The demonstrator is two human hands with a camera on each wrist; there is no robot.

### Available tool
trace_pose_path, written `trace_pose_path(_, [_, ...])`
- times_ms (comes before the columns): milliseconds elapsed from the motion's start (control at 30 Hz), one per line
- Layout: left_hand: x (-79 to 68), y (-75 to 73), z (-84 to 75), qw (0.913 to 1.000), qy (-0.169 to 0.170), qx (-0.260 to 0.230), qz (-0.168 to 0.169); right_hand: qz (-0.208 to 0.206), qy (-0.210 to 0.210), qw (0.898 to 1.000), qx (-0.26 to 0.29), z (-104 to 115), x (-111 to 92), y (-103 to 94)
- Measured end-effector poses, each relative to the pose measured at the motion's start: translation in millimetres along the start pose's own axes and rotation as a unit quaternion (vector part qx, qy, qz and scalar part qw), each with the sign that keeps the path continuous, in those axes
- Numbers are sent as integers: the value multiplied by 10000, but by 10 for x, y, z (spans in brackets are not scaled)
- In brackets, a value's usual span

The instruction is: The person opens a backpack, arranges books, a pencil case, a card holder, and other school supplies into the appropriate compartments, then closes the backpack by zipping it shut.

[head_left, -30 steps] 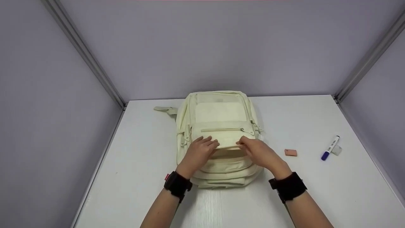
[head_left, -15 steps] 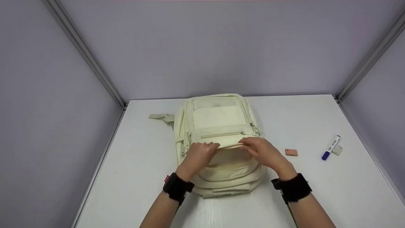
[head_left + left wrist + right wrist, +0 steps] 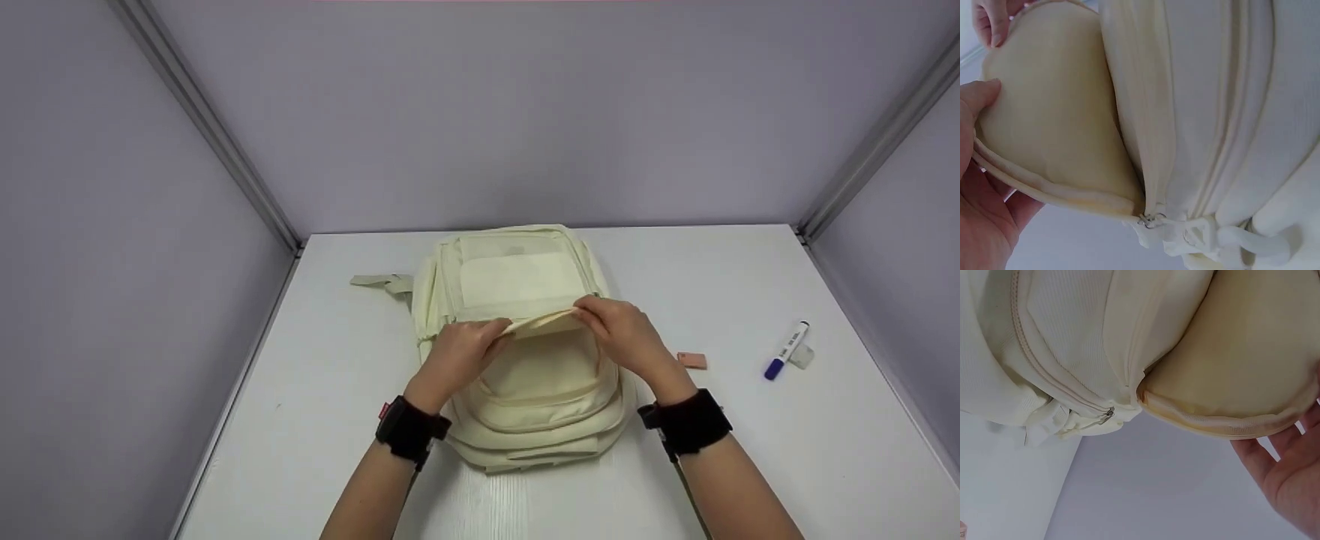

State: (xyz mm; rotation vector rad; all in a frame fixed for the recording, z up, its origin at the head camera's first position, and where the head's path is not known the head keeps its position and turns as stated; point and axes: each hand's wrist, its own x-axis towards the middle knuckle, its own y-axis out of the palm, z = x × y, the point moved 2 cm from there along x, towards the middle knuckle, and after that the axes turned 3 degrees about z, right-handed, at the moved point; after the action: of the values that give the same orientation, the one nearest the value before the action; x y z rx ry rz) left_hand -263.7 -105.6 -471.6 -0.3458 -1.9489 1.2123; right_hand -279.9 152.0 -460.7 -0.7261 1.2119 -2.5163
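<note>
A cream backpack [image 3: 517, 277] lies on the white table, its front pocket unzipped. The pocket's flap [image 3: 1055, 107] is pulled up and back, baring the plain cream lining. On the flap's left part my left hand [image 3: 457, 356] grips the edge, thumb on the lining and fingers behind. My right hand [image 3: 626, 337] pinches the same edge farther right, a short span of fabric between the two hands. A zipper pull [image 3: 1154, 219] hangs at the corner of the opening in the left wrist view. In the right wrist view, fingers [image 3: 1252, 458] support the flap from its outer side.
Right of the backpack lie a small orange-pink block [image 3: 691, 361] and a white marker [image 3: 787, 350] with a blue cap, over a small pale grey piece [image 3: 802, 356]. A strap [image 3: 382, 282] sticks out left. Grey panels [image 3: 480, 112] enclose the table.
Both hands have raised the flap edge up and away, so the pocket gapes wider. The backpack has shifted slightly toward me; its left strap has come along.
</note>
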Motion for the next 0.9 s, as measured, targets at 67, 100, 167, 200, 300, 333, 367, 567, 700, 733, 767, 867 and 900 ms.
trace_pose_path(67, [1,3,53,9999,-146,34,-48,-25,72,9998,180,-21,6,-27])
trace_pose_path(100, [4,6,76,9997,-222,-28,-70,-16,82,9994,324,-34,3,-44])
trace_pose_path(167, [15,8,115,9990,-355,-241,-132,-64,125,9981,595,-79,-15,-84])
trace_pose_path(200, [21,7,135,9983,-418,-360,-166,-107,161,9971,734,-107,-28,-107])
trace_pose_path(300, [45,-9,201,9947,-708,-731,-139,-295,387,9924,1126,-226,-80,-189])
trace_pose_path(333, [55,-17,220,9932,-811,-822,-127,-411,516,9910,1165,-277,-102,-217])
trace_pose_path(367, [65,-20,239,9918,-913,-884,-110,-504,657,9893,1204,-331,-126,-248])
trace_pose_path(567, [88,2,284,9869,-1255,-1008,-109,-417,1715,9793,989,-734,-359,-411])
trace_pose_path(700, [78,35,291,9861,-1295,-1039,-93,477,2413,9689,273,-986,-546,-453])
trace_pose_path(733, [76,40,292,9862,-1294,-1032,-96,754,2595,9627,101,-1043,-593,-449])
trace_pose_path(767, [75,43,293,9861,-1296,-1032,-105,1042,2769,9552,-52,-1096,-640,-440])
trace_pose_path(867, [77,52,298,9864,-1305,-985,-159,1780,3236,9286,-351,-1237,-783,-399])
trace_pose_path(900, [81,53,300,9864,-1312,-971,-177,1930,3375,9205,-396,-1279,-825,-385])
